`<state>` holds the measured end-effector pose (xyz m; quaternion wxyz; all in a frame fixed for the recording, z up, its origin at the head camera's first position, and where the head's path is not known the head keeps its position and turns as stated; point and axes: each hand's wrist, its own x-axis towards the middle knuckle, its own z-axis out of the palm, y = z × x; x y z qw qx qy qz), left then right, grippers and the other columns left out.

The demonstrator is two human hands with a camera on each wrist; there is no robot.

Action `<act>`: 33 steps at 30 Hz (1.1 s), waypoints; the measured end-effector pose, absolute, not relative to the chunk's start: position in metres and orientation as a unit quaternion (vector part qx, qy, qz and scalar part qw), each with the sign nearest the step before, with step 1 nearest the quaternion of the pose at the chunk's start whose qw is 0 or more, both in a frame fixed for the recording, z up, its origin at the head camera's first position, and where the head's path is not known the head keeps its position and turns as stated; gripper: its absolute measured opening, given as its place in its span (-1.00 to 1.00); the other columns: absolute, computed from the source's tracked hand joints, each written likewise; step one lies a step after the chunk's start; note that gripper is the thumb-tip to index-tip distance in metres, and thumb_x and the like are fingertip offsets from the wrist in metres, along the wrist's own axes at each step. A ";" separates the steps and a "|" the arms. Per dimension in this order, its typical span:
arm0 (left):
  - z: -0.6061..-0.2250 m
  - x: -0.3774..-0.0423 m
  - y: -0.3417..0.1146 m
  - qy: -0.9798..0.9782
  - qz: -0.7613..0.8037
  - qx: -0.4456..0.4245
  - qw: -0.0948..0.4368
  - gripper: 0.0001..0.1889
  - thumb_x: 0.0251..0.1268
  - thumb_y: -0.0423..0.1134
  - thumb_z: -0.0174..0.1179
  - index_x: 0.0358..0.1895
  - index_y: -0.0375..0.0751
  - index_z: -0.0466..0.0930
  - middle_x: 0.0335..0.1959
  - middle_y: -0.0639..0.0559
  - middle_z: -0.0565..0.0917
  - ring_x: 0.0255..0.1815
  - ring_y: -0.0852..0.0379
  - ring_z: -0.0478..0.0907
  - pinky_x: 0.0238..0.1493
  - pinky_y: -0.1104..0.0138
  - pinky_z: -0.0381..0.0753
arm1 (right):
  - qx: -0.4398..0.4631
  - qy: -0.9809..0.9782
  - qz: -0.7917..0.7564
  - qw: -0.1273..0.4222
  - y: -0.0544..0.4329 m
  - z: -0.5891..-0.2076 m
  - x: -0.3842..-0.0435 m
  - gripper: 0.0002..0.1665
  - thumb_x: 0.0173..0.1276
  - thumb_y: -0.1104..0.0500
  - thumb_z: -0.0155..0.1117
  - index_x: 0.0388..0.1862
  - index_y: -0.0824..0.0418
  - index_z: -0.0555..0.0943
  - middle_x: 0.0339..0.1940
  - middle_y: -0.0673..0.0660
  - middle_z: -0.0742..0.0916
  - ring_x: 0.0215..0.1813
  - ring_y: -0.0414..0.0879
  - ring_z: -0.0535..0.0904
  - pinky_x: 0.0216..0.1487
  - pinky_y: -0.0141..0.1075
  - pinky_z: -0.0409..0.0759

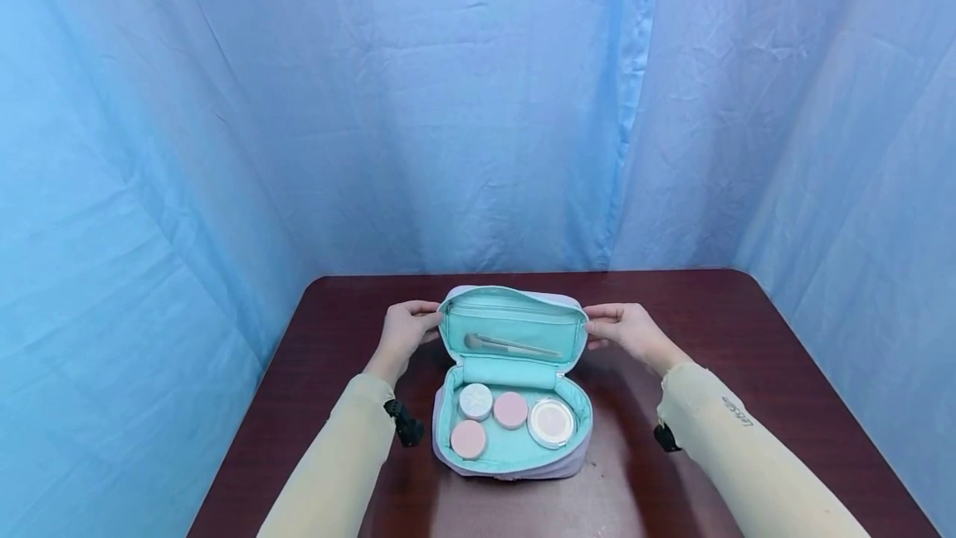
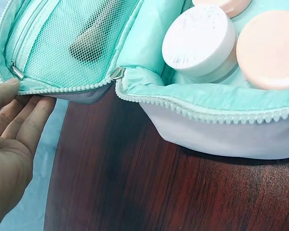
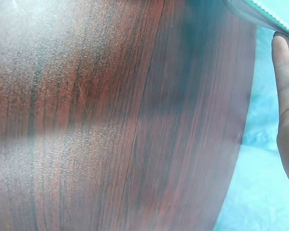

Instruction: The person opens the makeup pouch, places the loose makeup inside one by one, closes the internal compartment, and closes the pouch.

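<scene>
A lilac cosmetic bag (image 1: 515, 468) with a mint lining stands unzipped on the table, its lid (image 1: 485, 326) tilted up at the back. My left hand (image 1: 404, 336) pinches the lid's left edge; in the left wrist view the thumb lies on the zipper rim and the fingers under it. At the lid's right edge, my right hand (image 1: 631, 331) grips the rim between thumb and fingers. A makeup brush (image 1: 511, 345) lies behind the lid's mesh pocket. Inside sit a white round jar (image 1: 475, 401), two pink round jars (image 1: 510, 410) and a round compact (image 1: 552, 423).
The dark red-brown wooden table (image 1: 329, 364) has rounded far corners. Light blue curtains (image 1: 478, 106) hang behind it and along both sides. Black straps (image 1: 404, 423) sit at both wrists, over pale sleeves.
</scene>
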<state>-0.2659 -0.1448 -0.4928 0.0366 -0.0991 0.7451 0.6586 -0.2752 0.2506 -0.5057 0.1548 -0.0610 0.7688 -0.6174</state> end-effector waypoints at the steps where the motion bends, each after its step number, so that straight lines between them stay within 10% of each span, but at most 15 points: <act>1: -0.492 -0.266 -0.145 0.745 0.659 -0.098 0.038 -0.75 0.39 -0.35 0.31 0.08 -0.28 0.72 -0.02 -0.20 0.74 -0.04 -0.02 0.74 -0.02 0.17 0.75 | -0.061 0.768 -0.618 0.154 0.250 -0.505 -0.275 -0.33 0.40 0.20 0.41 0.39 0.47 0.46 0.09 0.35 0.75 -0.13 0.03 0.80 0.14 0.20 0.62; 18: -0.483 -0.267 -0.147 0.726 0.679 -0.103 0.029 -0.77 0.40 -0.36 0.31 0.06 -0.27 0.73 0.02 -0.23 0.72 0.00 -0.08 0.74 -0.04 0.18 0.75 | -0.063 0.778 -0.611 0.132 0.246 -0.495 -0.274 -0.38 0.42 0.18 0.40 0.39 0.37 0.52 0.15 0.33 0.74 -0.03 0.13 0.78 0.01 -0.19 0.74; 33: -0.483 -0.258 -0.152 0.717 0.693 -0.073 0.028 -0.75 0.37 -0.40 0.32 0.08 -0.23 0.74 0.01 -0.18 0.76 0.04 -0.06 0.73 0.08 0.11 0.70 | -0.080 0.793 -0.591 0.123 0.250 -0.496 -0.266 -0.39 0.39 0.14 0.43 0.36 0.33 0.56 0.11 0.27 0.77 0.03 0.19 0.76 0.17 0.03 0.66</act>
